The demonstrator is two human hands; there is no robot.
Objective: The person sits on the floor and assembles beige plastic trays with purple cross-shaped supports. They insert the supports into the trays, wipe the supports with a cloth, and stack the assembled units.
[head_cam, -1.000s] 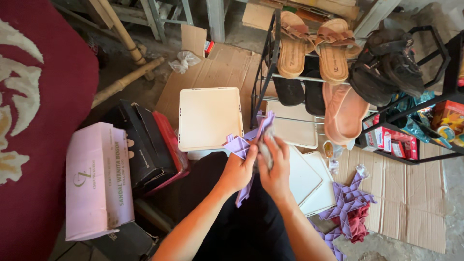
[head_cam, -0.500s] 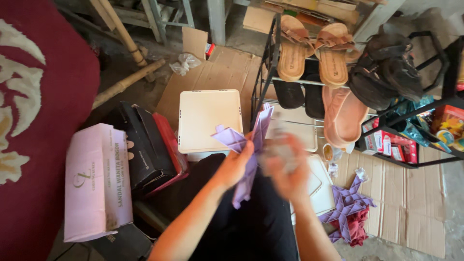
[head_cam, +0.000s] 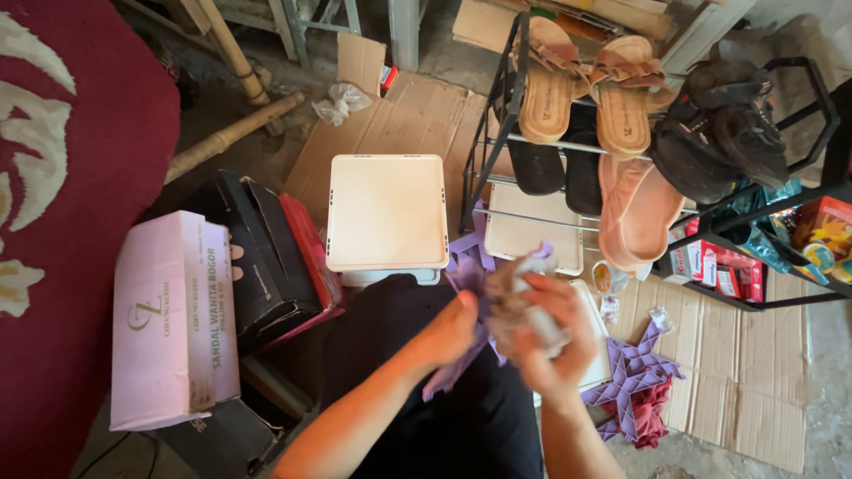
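Observation:
My left hand (head_cam: 451,330) grips a purple lattice plastic piece (head_cam: 463,286) that hangs down over my dark lap. My right hand (head_cam: 550,341), blurred with motion, holds a crumpled greyish cloth (head_cam: 519,300) pressed against that purple piece. Both hands meet just below a cream square panel (head_cam: 386,211) lying flat in front of me.
A pink shoebox (head_cam: 169,315) and black and red boxes (head_cam: 266,253) lie at left beside a red carpet (head_cam: 62,177). A black shoe rack (head_cam: 532,142) with sandals stands at right. More purple lattice pieces (head_cam: 635,377) lie on flattened cardboard (head_cam: 737,372).
Both hands dropped lower toward my lap with the purple piece. The right hand has moved quickly across it with the cloth and is now blurred.

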